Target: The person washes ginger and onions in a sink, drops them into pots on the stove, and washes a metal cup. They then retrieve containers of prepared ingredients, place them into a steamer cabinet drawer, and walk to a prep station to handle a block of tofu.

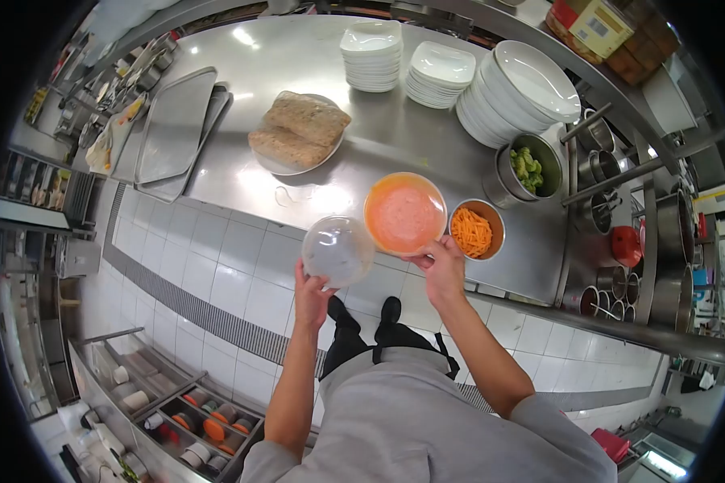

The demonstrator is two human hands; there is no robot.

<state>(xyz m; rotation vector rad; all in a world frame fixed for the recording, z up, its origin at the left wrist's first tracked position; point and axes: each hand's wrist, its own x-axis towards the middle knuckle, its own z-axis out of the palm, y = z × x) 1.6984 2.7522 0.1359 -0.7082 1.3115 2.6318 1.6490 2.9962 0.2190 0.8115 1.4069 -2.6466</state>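
My left hand (310, 291) grips a round translucent plastic lid (338, 251) by its lower edge, over the floor just off the counter's front. In my right hand (439, 270) is a round container (405, 213) with orange-pink contents, held by its lower right rim at the counter's edge. The lid's right side comes close to the container; whether they touch I cannot tell. Right of the container stands a metal pot (495, 229) of shredded carrot (470, 232). Behind it, another metal pot (503, 181) holds green vegetable pieces (527, 169).
On the steel counter (298, 60), a plate (286, 167) bears two wrapped brown slabs (298, 133). White dishes (372, 60) and large plates (536, 80) are stacked behind. Metal trays (173, 129) lie left. A shelf rail (620, 153) borders the right side; drawers of containers (201, 423) sit behind me.
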